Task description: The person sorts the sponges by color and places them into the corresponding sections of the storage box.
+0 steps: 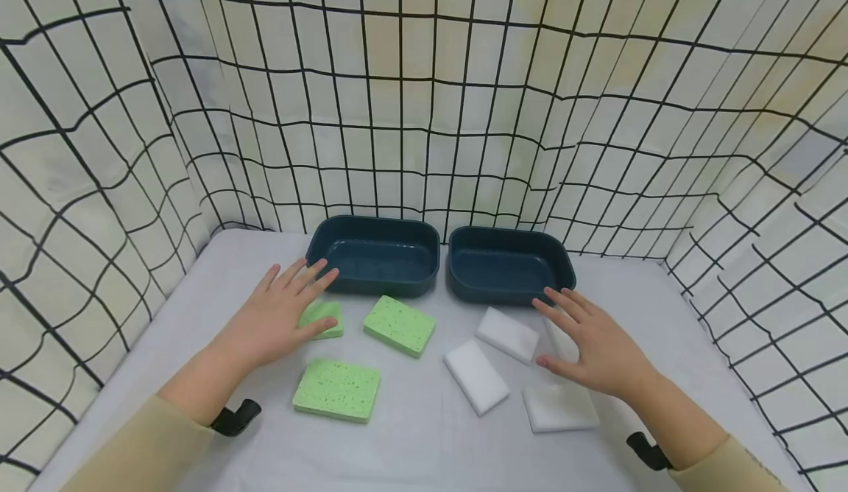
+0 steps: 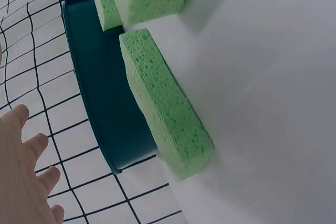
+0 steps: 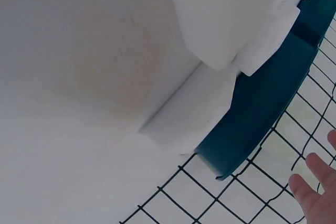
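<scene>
Left hand flat, fingers straight, over the green sponge nearest the left blue tray, gripping nothing. Right hand spread, relaxed, above the white sponge by the right blue tray. Trays side by side at the table's far edge.
</scene>
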Motion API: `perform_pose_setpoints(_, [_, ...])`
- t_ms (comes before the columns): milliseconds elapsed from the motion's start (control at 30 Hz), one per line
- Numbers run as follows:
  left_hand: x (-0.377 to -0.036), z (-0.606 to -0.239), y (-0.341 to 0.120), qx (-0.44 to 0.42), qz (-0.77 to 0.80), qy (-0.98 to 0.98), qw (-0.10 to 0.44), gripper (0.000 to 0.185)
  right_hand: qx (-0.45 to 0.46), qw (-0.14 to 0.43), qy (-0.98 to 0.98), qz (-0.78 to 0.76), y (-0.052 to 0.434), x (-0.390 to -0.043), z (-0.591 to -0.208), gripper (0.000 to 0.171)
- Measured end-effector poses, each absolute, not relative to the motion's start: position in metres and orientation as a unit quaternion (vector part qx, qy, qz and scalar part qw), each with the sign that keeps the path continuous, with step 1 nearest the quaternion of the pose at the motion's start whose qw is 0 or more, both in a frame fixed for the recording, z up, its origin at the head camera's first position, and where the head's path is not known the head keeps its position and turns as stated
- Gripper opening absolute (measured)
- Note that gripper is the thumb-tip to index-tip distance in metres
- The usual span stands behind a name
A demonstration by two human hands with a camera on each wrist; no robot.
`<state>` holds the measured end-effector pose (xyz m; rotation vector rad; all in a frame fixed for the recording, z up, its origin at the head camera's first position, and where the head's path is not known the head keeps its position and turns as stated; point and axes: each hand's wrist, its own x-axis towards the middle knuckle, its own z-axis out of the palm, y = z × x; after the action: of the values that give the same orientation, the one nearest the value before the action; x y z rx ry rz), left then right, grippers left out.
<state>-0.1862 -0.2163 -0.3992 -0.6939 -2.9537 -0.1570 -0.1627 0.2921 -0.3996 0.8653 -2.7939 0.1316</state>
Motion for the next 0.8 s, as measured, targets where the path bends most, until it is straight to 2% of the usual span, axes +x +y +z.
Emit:
perform_pose_setpoints(467, [-0.215,-0.392,-0.234,-0.184,-0.087,-0.979,0.000,0.083,0.253,0.003,-0.960,0.117,0.301,-0.149,-0.408,0.077])
perform_pose_setpoints(800, [-0.240,-0.388,-0.248,-0.155,-0.100,-0.983,-0.019,0.087,0.223,-0.101,-0.958,0.147,0.316,-0.136,-0.414,0.073])
